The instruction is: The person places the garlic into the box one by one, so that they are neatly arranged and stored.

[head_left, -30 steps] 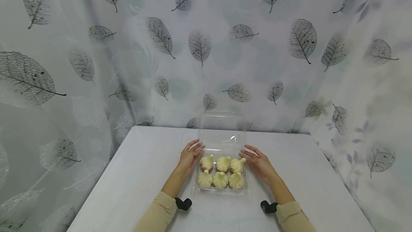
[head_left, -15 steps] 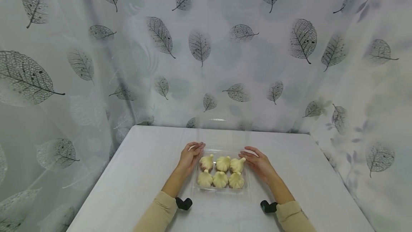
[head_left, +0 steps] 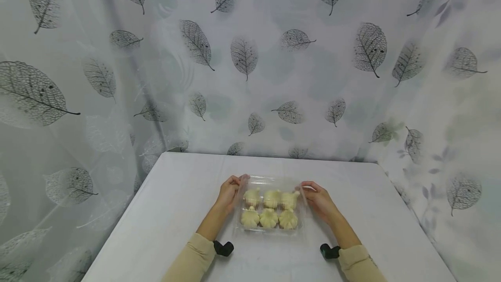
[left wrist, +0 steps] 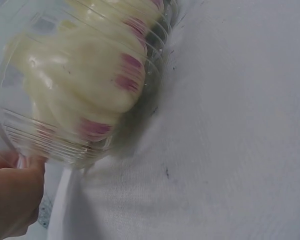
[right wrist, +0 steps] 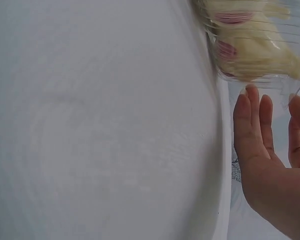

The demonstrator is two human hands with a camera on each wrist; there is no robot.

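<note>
A clear plastic clamshell box point(head_left: 274, 180) sits on the table with several pale yellow garlic bulbs point(head_left: 268, 218) inside, in two rows. Its transparent lid now lies over the bulbs. At the far left corner my left hand point(head_left: 227, 196) grips the edge of the box; in the left wrist view its fingers and thumb point(left wrist: 12, 197) pinch the rim beside a bulb with purple patches point(left wrist: 85, 70). My right hand point(head_left: 320, 202) is at the far right corner. The right wrist view shows its fingers fairly straight against the box side, the thumb touching the lid's edge.
A white cloth covers the table point(head_left: 176, 212). Behind and on both sides hangs a pale curtain point(head_left: 250, 90) printed with grey leaves. A black wrist mount point(head_left: 223, 248) is on the left wrist and another black mount point(head_left: 330, 251) on the right.
The lid stood raised behind the box and has swung forward and down over the garlic bulbs. My right hand has shifted slightly right; the left has stayed at its corner.
</note>
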